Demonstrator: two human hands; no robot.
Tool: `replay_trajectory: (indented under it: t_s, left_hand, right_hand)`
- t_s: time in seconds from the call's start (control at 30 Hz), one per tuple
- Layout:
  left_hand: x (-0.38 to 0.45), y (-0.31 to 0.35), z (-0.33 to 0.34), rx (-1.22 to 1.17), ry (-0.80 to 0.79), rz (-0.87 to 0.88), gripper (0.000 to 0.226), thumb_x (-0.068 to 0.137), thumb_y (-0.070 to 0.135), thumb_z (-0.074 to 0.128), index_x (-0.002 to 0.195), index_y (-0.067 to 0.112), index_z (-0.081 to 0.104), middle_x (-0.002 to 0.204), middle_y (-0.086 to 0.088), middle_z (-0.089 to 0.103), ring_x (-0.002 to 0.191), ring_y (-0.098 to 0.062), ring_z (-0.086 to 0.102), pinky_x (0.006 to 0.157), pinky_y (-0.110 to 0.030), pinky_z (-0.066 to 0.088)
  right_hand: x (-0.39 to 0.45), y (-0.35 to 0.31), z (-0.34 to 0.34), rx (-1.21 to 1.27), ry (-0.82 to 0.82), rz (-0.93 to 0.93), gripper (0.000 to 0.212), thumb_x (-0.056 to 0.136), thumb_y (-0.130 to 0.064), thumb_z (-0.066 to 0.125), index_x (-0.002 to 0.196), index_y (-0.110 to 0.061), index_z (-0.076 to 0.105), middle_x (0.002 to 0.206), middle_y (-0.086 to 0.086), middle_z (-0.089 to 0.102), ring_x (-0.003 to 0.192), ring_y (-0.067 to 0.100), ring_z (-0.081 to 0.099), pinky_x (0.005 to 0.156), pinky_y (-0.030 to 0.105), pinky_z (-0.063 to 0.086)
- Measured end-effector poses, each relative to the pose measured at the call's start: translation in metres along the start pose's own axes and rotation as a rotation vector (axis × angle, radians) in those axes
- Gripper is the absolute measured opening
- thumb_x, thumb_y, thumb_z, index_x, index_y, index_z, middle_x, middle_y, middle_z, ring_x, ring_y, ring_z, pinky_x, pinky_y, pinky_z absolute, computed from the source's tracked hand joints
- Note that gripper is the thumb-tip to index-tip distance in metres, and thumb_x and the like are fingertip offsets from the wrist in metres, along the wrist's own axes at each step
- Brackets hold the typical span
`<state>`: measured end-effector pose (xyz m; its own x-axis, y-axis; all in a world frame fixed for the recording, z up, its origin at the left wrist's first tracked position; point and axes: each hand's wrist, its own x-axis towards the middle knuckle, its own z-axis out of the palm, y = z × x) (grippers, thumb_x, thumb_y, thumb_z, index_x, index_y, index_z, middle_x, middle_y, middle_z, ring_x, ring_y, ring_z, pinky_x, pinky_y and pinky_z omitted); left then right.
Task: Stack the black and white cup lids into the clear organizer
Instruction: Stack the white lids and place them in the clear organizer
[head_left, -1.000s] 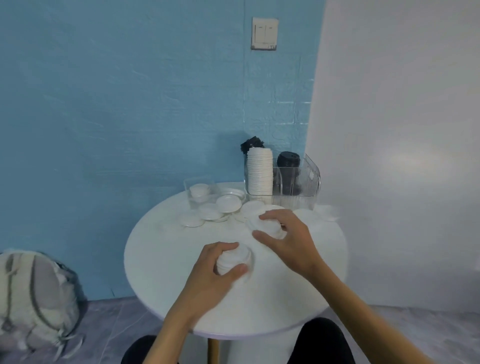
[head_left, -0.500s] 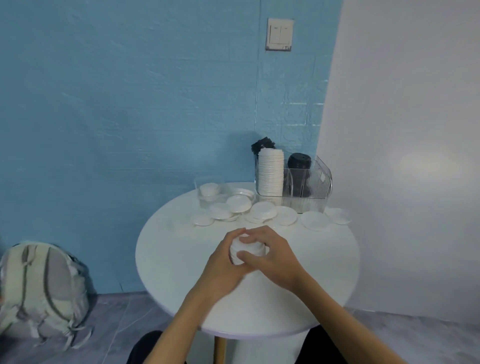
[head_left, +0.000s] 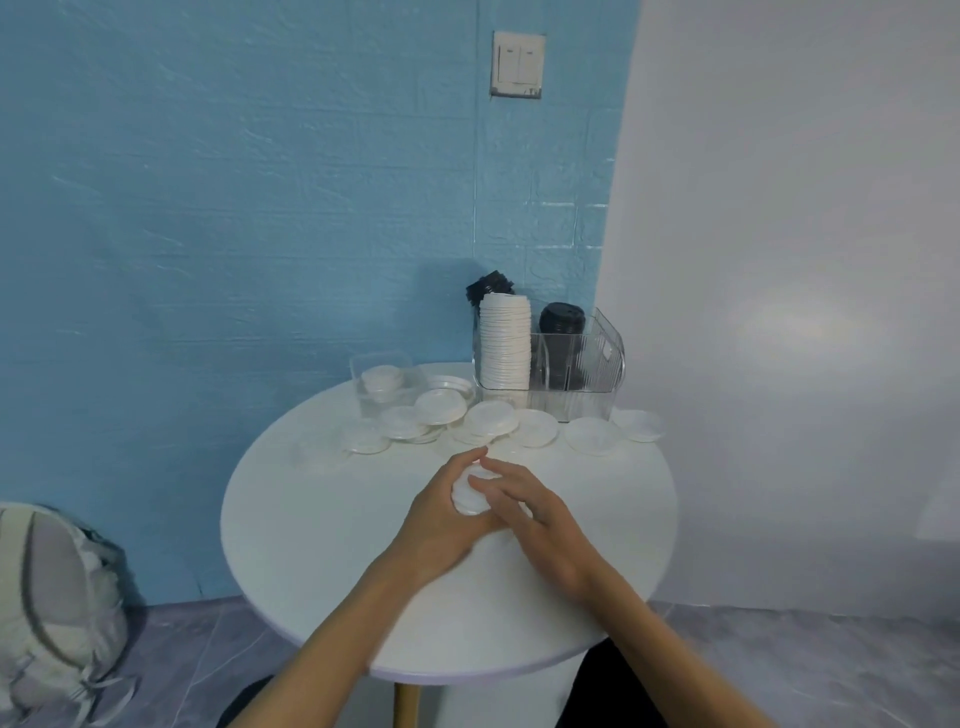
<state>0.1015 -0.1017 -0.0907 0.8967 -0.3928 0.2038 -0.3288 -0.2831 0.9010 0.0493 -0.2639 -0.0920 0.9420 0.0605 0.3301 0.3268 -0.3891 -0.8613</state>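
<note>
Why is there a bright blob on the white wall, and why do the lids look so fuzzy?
Head view: the pale blob on the white wall looks like soft reflected light; the loose white lids blend into the white table and are slightly blurred; the clear organizer shows small glints; the wide lens bends the edges.

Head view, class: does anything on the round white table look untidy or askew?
Yes. Loose white plastic lids lie scattered and overlapping on the round white table before the clear plastic organizer, and the topmost black lids behind the tall white stack sit tilted.
</note>
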Motion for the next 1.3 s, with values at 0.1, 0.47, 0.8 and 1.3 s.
replay_trajectory:
  t_s: [0.1, 0.47, 0.8, 1.3]
  left_hand:
    - [-0.001, 0.003, 0.002, 0.005, 0.030, 0.006, 0.073, 0.071, 0.037, 0.091, 0.134, 0.042, 0.053, 0.127, 0.030, 0.058, 0.110, 0.023, 0.052, 0.086, 0.001, 0.039]
    - [0.003, -0.001, 0.006, -0.005, 0.076, -0.044, 0.075, 0.059, 0.054, 0.091, 0.125, 0.047, 0.058, 0.121, 0.021, 0.064, 0.111, 0.000, 0.060, 0.093, -0.022, 0.045]
    - [0.001, 0.002, 0.005, -0.049, 0.051, -0.054, 0.076, 0.054, 0.057, 0.090, 0.122, 0.052, 0.058, 0.121, 0.023, 0.065, 0.109, 0.005, 0.059, 0.090, -0.019, 0.044]
    - [-0.003, 0.006, 0.003, -0.076, 0.029, -0.072, 0.072, 0.059, 0.052, 0.091, 0.123, 0.051, 0.057, 0.123, 0.023, 0.063, 0.113, 0.001, 0.058, 0.092, -0.021, 0.045]
  right_hand:
    - [0.000, -0.006, -0.010, -0.030, -0.058, -0.020, 0.026, 0.101, -0.035, 0.058, 0.124, -0.038, 0.071, 0.142, -0.026, 0.052, 0.134, -0.009, 0.044, 0.108, 0.009, 0.032]
    - [0.058, 0.034, -0.160, -0.237, 0.606, 0.246, 0.050, 0.088, -0.036, 0.076, 0.134, -0.026, 0.059, 0.141, -0.001, 0.049, 0.133, 0.018, 0.047, 0.115, 0.040, 0.039]
    - [0.096, 0.089, -0.187, -0.500, 0.267, 0.542, 0.082, 0.092, -0.058, 0.062, 0.159, -0.025, 0.028, 0.168, 0.007, 0.021, 0.153, 0.029, 0.021, 0.124, 0.050, 0.017]
    - [0.081, 0.086, -0.168, -0.694, 0.208, 0.515, 0.058, 0.096, -0.057, 0.052, 0.150, -0.036, 0.045, 0.156, 0.006, 0.041, 0.144, 0.033, 0.033, 0.116, 0.046, 0.025]
